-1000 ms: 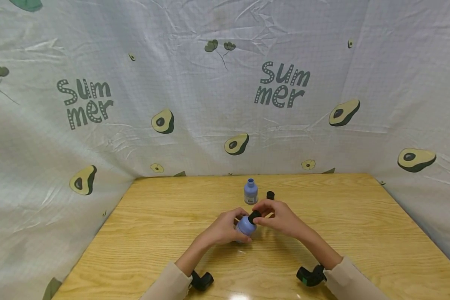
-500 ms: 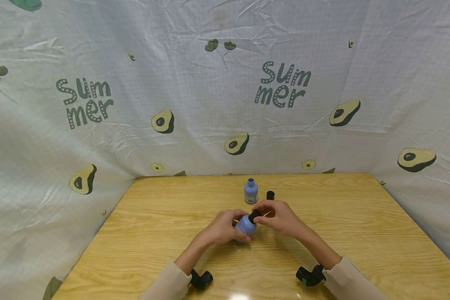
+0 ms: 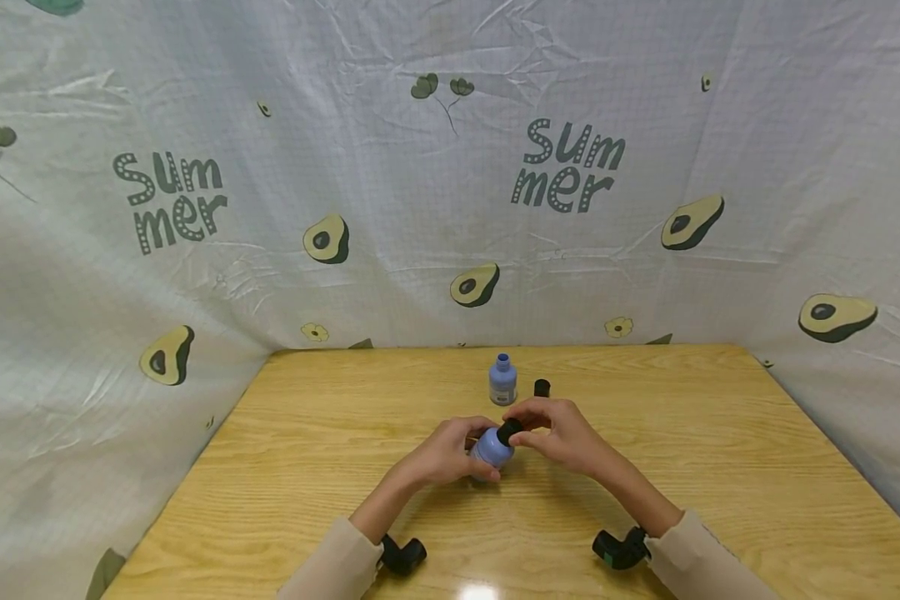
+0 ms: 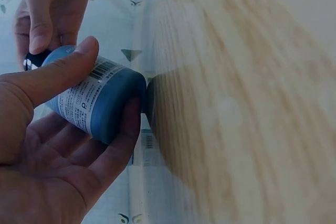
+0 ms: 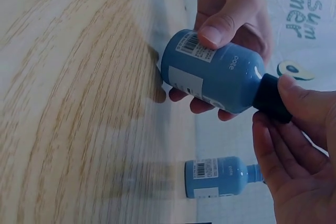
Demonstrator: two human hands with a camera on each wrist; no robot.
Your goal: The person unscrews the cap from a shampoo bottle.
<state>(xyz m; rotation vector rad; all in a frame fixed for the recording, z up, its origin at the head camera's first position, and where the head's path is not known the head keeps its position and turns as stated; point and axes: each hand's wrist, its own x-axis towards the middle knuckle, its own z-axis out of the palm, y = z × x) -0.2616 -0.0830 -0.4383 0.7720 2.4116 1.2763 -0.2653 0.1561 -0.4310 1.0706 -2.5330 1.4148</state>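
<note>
My left hand [image 3: 448, 454] grips a blue bottle [image 3: 492, 448], its thumb and fingers round the body. The bottle leans, its neck toward the right. A black cap [image 5: 272, 98] sits on that neck, and my right hand [image 3: 562, 433] pinches it between thumb and fingers. In the left wrist view the labelled bottle [image 4: 79, 98] lies across the left palm. Behind the hands a second blue bottle [image 3: 502, 382] stands upright with its neck uncovered. Beside it, just past the right hand, is another black cap [image 3: 542, 388], its lower part hidden.
The wooden table [image 3: 307, 433] reaches back to a pale curtain [image 3: 390, 167] printed with avocados and lettering. Black devices [image 3: 403, 556] are strapped at both wrists, by the light sleeves.
Both hands keep nearly the same place and grip on the bottle and cap. The head view has shifted very slightly.
</note>
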